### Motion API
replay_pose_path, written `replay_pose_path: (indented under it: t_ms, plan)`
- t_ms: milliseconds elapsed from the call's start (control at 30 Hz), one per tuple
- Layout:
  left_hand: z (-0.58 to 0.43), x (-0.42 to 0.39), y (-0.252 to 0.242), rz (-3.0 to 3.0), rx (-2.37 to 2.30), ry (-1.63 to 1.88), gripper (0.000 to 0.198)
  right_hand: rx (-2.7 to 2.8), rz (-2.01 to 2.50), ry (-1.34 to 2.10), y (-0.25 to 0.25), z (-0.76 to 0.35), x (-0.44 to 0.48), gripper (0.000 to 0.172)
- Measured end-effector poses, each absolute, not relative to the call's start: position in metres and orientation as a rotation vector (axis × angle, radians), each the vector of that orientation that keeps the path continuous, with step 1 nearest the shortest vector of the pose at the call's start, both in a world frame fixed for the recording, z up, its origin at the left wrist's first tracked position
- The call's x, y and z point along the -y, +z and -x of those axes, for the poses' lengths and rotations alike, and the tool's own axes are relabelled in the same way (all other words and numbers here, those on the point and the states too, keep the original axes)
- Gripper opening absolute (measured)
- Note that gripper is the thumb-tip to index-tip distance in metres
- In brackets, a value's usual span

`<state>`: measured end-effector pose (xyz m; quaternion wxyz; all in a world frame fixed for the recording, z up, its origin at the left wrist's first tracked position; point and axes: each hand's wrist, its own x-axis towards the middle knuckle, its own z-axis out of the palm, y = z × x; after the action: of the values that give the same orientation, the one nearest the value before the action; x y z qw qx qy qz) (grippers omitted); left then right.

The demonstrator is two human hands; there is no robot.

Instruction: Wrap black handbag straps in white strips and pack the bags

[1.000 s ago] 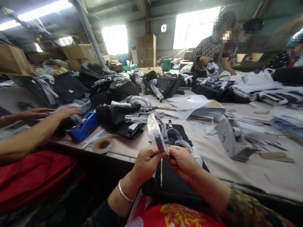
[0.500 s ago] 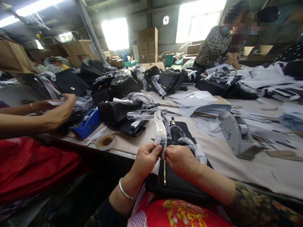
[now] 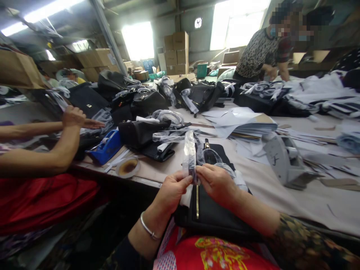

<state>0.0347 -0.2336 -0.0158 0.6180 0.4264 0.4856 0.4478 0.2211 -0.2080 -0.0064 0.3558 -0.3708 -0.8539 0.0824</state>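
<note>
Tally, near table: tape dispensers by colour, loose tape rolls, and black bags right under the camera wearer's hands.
Blue tape dispenser: 1
Grey tape dispenser: 1
Loose tape roll: 1
Black bag: 1
Total: 4

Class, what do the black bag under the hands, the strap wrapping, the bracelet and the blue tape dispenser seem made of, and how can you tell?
Black bag: perhaps leather-like or coated fabric, dull; smooth, dark surface.
Strap wrapping: plastic film, glossy; see-through and crinkled, with bright highlights.
Bracelet: probably polished metal; silvery and shiny.
Blue tape dispenser: likely moulded plastic, smooth; solid blue body.
</note>
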Motion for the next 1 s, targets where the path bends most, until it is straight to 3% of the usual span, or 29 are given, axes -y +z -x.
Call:
replay_pose_path:
  t_ms: [233,333,500,667,833,900,1000]
  plan:
    - [-0.047,0.247,-0.02,-1.544,-1.265,1.324,0.021,1.591,1.264,1.416,0.014,-0.22,0.22,0.037]
    - [-0.055,0.253,-0.027,-1.701,-1.26,1.365,0.026,1.283,1.243,1.587,0.012,-0.211,0.223,0.037]
    - [-0.046,0.253,-0.026,-1.544,-1.143,1.188,0.023,1.443,1.152,1.412,0.001,-0.212,0.224,0.025]
    - [-0.031,0.244,-0.015,-0.76,-0.786,0.958,0.043,2.058,0.813,0.753,-0.005,-0.219,0.224,0.024]
    - [-0.045,0.243,-0.012,-0.56,-0.829,1.036,0.04,2.345,0.613,0.125,-0.017,-0.222,0.221,0.027]
    - [-0.05,0.245,-0.013,-0.615,-0.884,1.096,0.037,2.357,0.636,0.134,-0.019,-0.225,0.221,0.027]
    - [-0.052,0.25,-0.013,-0.884,-1.015,1.195,0.03,2.221,0.775,0.624,-0.013,-0.231,0.222,0.026]
